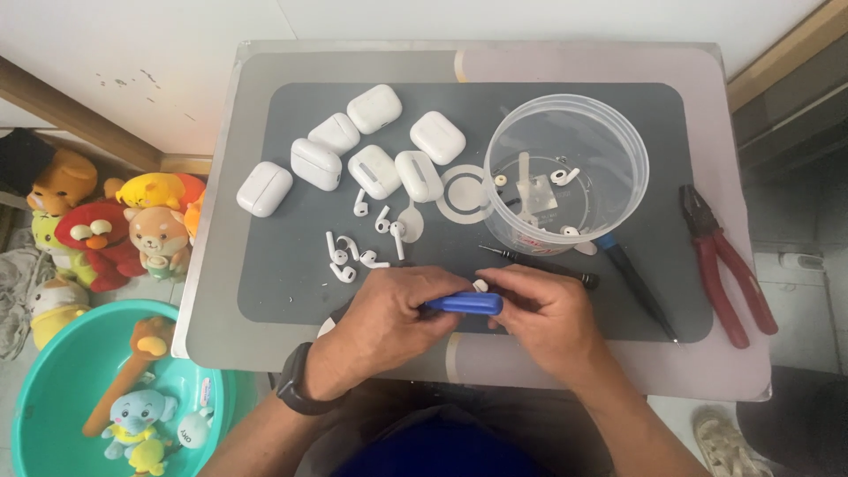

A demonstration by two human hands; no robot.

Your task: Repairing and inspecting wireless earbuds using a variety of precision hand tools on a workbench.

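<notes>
From my head camera, my left hand [384, 311] is curled tight around a blue-handled tool [464, 304], its handle pointing right. My right hand [543, 314] pinches a small white earbud [480, 285] at the tool's end, fingers closed on it. Both hover over the near edge of the grey mat [283, 291], just below loose earbuds [349, 256] and white charging cases [353, 159].

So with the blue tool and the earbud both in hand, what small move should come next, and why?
Probably ease the tip of the blue tool into the seam of the earbud. The left hand grips the handle, the right hand pinches the earbud at its tip, and the two already meet there.
</notes>
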